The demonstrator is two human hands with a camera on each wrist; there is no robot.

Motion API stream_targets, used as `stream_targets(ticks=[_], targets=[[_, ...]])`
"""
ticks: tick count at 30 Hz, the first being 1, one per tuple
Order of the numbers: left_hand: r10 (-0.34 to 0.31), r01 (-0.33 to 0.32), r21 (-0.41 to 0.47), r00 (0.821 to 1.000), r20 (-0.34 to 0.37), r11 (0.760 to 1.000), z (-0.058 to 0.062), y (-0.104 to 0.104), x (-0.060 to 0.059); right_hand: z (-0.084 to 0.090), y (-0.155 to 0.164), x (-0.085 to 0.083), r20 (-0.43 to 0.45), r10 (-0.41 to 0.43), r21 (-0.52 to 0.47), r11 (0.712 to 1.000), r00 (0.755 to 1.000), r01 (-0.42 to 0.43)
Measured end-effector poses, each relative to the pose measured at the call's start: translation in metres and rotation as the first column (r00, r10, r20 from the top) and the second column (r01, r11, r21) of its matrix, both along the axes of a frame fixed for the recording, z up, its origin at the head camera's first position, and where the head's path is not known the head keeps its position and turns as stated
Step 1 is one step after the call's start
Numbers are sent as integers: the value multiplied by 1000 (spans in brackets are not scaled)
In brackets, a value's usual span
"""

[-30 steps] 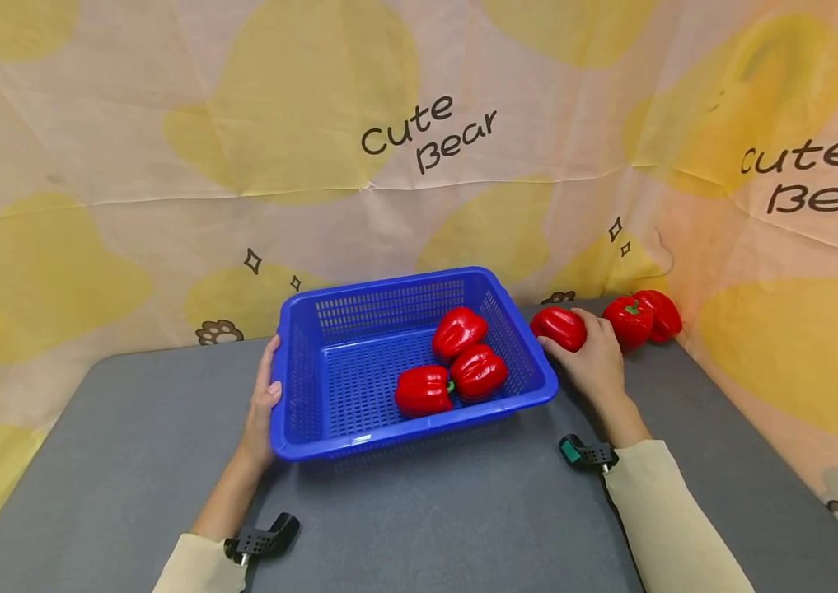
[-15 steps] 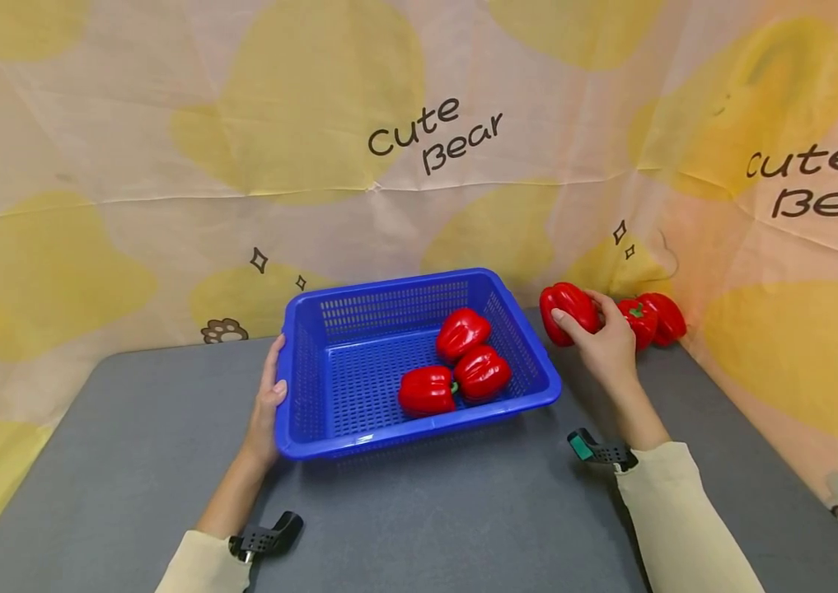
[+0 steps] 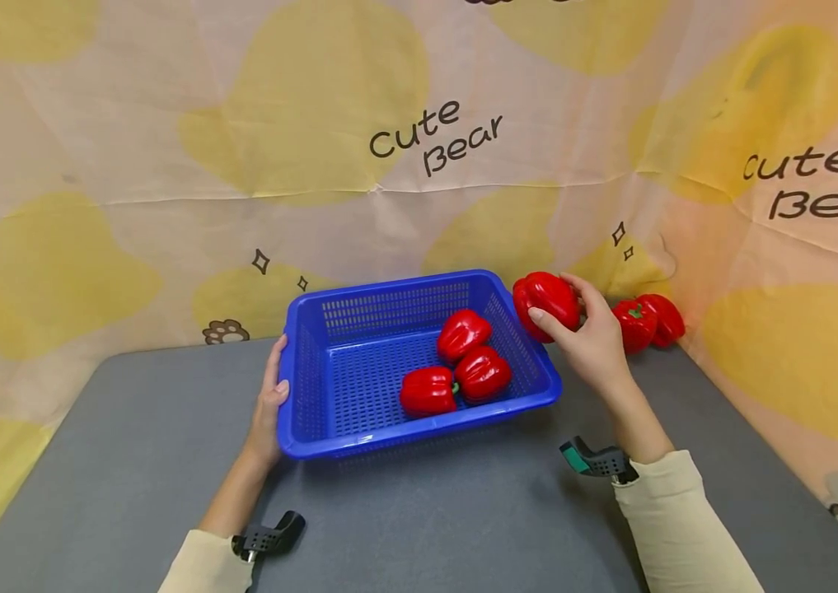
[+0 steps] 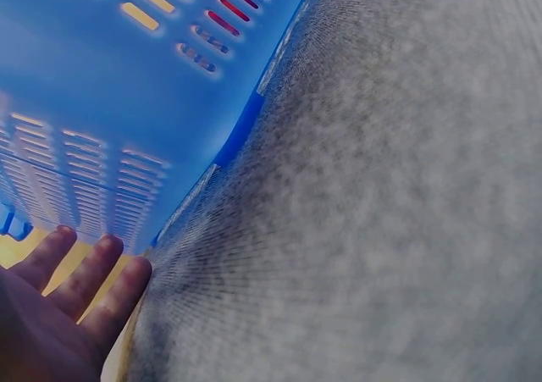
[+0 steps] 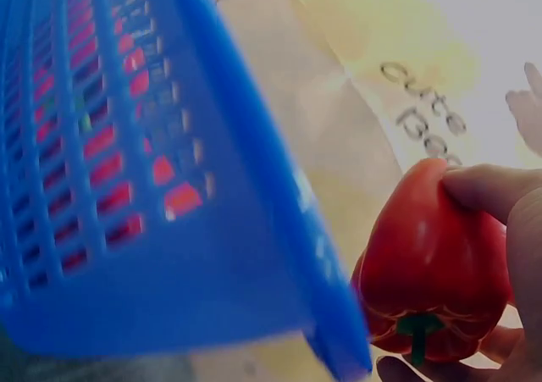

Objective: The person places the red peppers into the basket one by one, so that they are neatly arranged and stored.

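My right hand (image 3: pixel 596 342) holds a glossy red bell pepper (image 3: pixel 546 305) between thumb and fingers, raised at the right rim of the blue plastic basket (image 3: pixel 389 427). In the right wrist view, this pepper (image 5: pixel 432 263) shows its green stem low down, beside the basket's slotted wall (image 5: pixel 195 272). My left hand (image 3: pixel 269 403) grips the basket's left side, thumb at the rim. Its fingers (image 4: pixel 85 280) reach along the outside in the left wrist view. Inside the basket, toward the right, lie three red bell peppers (image 3: pixel 428 391).
Two more red bell peppers (image 3: pixel 635 324) lie together at the table's back right corner, partly behind my right hand. The grey table (image 3: pixel 419 519) meets a patterned cloth backdrop (image 3: pixel 129 148) along its back and right edges.
My right hand has lifted a bell pepper off the table and brought it leftward to the basket's right rim. My left hand and the basket have stayed in place.
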State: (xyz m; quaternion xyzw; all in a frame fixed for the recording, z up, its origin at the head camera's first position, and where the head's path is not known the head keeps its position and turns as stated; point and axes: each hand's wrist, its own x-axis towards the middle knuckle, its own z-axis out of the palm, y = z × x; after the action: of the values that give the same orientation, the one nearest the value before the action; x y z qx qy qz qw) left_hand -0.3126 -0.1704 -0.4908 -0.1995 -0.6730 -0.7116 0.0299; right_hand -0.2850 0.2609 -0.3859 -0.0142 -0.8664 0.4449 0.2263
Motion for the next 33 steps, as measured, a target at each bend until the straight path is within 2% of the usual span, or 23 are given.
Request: stream_targets(ticks=[7,13,21,27,30,33], targets=[[3,-3,35,1000,2,999,0,-1,0,6,-30,1,-56,86,-10,996,995,-86],[-3,3,32,1000,2,999,-1,0,-3,8,-55,-6,-75,160,21,987,984,-159],[13,-14,21,1000,20,1000,0,-1,-2,3,-91,-31,-41,218,45,975,975,-216],[10,-10,8,1000,24,1000,1,1,-2,-5,-110,-42,-7,247,96,965,969,-245],[13,-13,5,1000,23,1000,1,1,-3,-8,-118,-45,33,275,142,950,961,-277],[18,-18,1,1000,18,1000,-1,0,-2,-10,-125,-48,89,310,205,924,947,-322]])
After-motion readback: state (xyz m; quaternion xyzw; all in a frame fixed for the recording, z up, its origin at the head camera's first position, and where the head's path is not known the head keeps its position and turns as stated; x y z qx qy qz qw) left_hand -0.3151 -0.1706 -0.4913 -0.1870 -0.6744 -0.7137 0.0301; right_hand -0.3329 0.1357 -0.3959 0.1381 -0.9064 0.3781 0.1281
